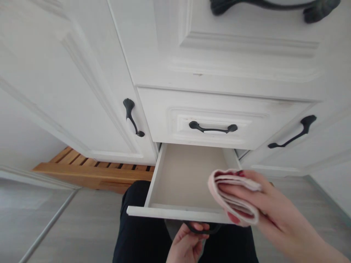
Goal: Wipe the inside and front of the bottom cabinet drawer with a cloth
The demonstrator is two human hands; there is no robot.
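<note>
My right hand (pixel 267 204) is closed on a folded pink and white cloth (pixel 233 195), which it holds over the front right corner of a pulled-out white drawer (pixel 189 175). The inside of the drawer is pale, and no object shows in the part I can see. Below the drawer's front edge, my left hand (pixel 188 243) has its fingers wrapped round the dark drawer handle (pixel 201 229). The drawer front faces away from my view, so only its top edge shows.
Above is a closed drawer (pixel 153 109) with a dark handle (pixel 213 128). Cabinet doors with dark handles flank it on the left (pixel 133 118) and right (pixel 292 135). A slatted wooden bench (pixel 93 173) stands low at left. My knees (pixel 137 226) are under the drawer, above the grey floor (pixel 90 226).
</note>
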